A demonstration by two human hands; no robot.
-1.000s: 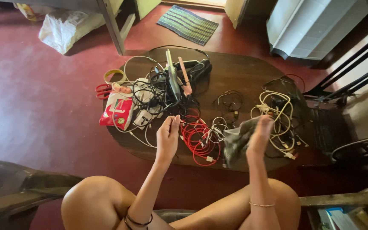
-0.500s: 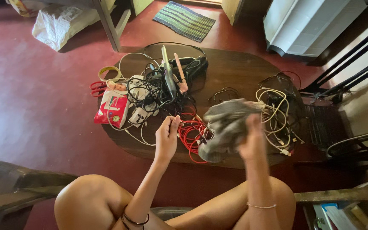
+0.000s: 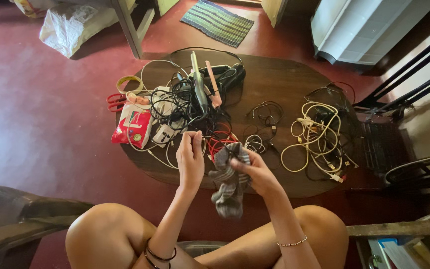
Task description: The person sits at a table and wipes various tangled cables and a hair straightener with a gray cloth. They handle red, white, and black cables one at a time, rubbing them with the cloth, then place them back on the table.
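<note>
Closest to the camera, both hands sit together over the near edge of the dark oval table (image 3: pixel 284 79). The right hand (image 3: pixel 260 174) has swung in from out over the pale cables a moment ago and now grips the grey cloth (image 3: pixel 229 183), fingers closed around its upper part while the rest hangs down toward the knees. The left hand (image 3: pixel 190 160) hasn't really gone anywhere: thumb and fingertips stay pinched on a thin white cable (image 3: pixel 172 158) at the edge of the big tangle. So cloth and cable have ended up right next to each other, which looks to me like a wipe-down of that cable is about to start, not just waving the rag around.

Just past the hands is the coil of red cable (image 3: pixel 218 143), partly covered by the cloth now. Left of it lies a red and white packet (image 3: pixel 133 128), with red-handled scissors (image 3: pixel 115 102) and a roll of tape (image 3: pixel 128 83) beyond. Behind that sits the black tangle with a hair straightener (image 3: pixel 198 87) on top. Off to the right, well apart, is the cream cable pile (image 3: pixel 317 137).
</note>
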